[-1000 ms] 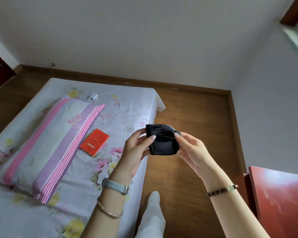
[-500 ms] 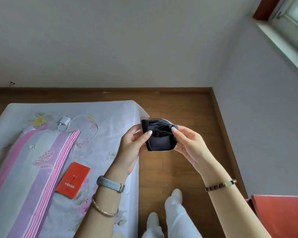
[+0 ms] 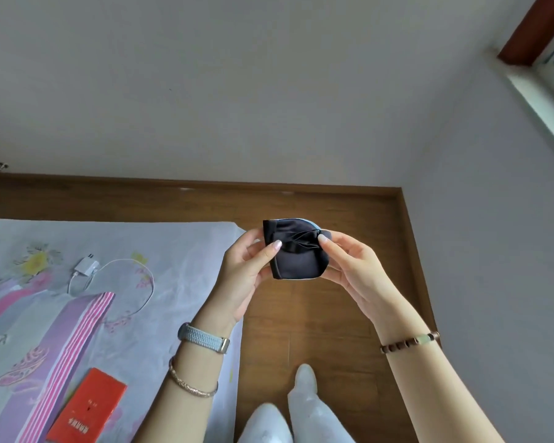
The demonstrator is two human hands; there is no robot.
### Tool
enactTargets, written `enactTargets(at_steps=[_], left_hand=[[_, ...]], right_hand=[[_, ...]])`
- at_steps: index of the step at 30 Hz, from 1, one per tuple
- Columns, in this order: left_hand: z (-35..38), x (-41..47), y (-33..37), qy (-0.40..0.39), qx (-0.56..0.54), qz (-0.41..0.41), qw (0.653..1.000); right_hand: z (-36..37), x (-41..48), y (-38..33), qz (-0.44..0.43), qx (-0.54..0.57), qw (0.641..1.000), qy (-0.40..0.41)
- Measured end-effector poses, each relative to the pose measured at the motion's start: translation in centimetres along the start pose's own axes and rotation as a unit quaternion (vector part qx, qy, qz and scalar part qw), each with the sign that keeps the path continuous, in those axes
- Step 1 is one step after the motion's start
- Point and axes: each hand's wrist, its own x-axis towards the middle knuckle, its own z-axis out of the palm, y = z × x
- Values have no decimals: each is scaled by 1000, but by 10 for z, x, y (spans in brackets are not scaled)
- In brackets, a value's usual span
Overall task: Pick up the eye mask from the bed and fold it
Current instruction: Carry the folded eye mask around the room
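Observation:
A black eye mask (image 3: 296, 262) with a pale blue edge is folded in half and held in the air above the wooden floor, just past the bed's right edge. My left hand (image 3: 243, 276) pinches its left side, thumb on the front. My right hand (image 3: 352, 270) pinches its right side, where the black strap is bunched across the front. The bed (image 3: 179, 251) with a floral sheet lies to the left, below my hands.
On the bed lie a striped pink and purple pillow (image 3: 45, 346), a red booklet (image 3: 88, 407) and a white charger (image 3: 85, 268) with its cable. A wooden floor (image 3: 333, 330) runs to the right wall. My white-trousered legs (image 3: 301, 407) show at the bottom.
The view has tilted up and turned right, so the bed and pillow have slid left and down. Both hands keep hold of the folded mask, with the fingers slightly shifted.

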Motion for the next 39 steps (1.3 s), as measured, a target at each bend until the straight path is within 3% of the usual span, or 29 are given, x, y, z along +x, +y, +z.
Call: enactTargets(at_steps=[14,31,39], left_hand=[[-34,187,52,50,-27,34,998],[-132,428,164,105,-112,102,983],[-179,521,193,176,-134,122,967]], right_hand=[[26,215,-74,36,-19,996,-83],[139,497,-166,60,-8,981,-184],[194,632,-191,79,-68,963,-247]])
